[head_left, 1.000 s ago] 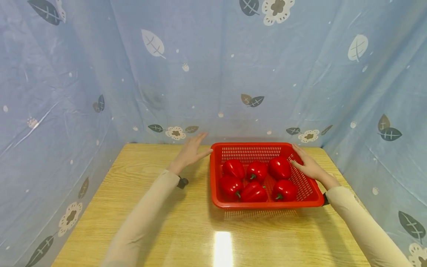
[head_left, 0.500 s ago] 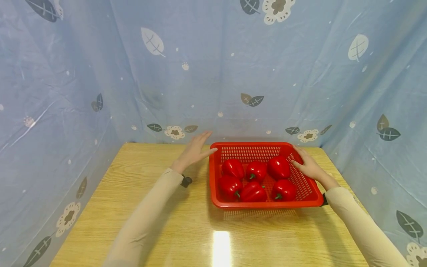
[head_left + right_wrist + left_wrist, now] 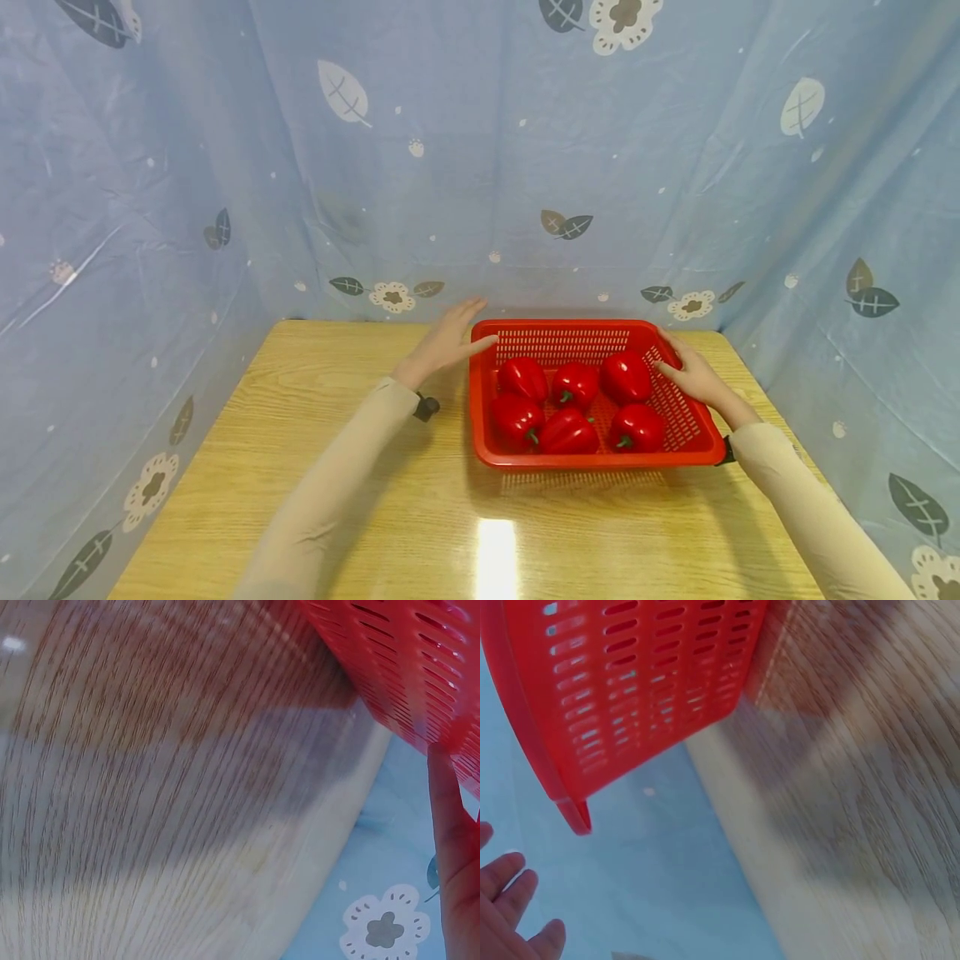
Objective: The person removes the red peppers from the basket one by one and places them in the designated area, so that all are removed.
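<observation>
A red plastic basket (image 3: 600, 460) with slotted walls stands on the wooden table, and several red bell peppers (image 3: 575, 384) with green stems lie in it. At its right end, my right hand (image 3: 696, 377) holds the rim, thumb on the inner side. One finger (image 3: 444, 802) presses the slotted outer wall in the right wrist view. My left hand (image 3: 446, 340) is by the back left corner, thumb reaching over the rim and fingers spread. In the left wrist view its fingers (image 3: 514, 896) are apart from the basket wall (image 3: 645, 675).
The basket rests on a light wooden table (image 3: 360, 508) with a bright reflection near the front. Blue patterned curtains (image 3: 450, 183) hang close behind the table and on both sides. Dark wrist cameras (image 3: 427, 407) sit under the cuffs.
My left hand has moved right, and its thumb now reaches over the basket's left rim. My right hand, the basket and the bell peppers stay nearly in place.
</observation>
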Demonstrator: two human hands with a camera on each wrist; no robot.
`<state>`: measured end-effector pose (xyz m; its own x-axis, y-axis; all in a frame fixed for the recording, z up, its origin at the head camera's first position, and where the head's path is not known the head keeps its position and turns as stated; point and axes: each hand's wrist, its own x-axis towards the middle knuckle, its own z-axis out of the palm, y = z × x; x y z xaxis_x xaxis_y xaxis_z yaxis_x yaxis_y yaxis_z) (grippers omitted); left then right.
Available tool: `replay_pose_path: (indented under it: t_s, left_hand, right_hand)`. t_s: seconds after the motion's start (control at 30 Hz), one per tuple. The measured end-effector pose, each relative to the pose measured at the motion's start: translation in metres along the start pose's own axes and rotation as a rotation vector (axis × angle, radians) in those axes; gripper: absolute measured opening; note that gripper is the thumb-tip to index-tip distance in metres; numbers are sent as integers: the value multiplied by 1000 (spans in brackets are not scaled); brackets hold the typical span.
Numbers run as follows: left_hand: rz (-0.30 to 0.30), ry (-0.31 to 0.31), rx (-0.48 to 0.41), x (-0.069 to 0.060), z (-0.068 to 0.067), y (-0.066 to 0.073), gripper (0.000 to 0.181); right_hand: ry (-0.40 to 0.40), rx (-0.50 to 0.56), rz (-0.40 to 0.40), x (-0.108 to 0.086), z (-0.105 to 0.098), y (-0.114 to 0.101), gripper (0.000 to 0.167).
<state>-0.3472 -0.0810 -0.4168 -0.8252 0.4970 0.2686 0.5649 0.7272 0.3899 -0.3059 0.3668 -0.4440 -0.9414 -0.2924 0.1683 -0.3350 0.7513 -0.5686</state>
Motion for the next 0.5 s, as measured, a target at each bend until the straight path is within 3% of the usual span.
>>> replay_pose_path:
  t_s: [0.5]
  left_hand:
    - [38,-58,-48,5,9,10,76]
  right_hand:
    - [-36,190,53,-5,0,2,59]
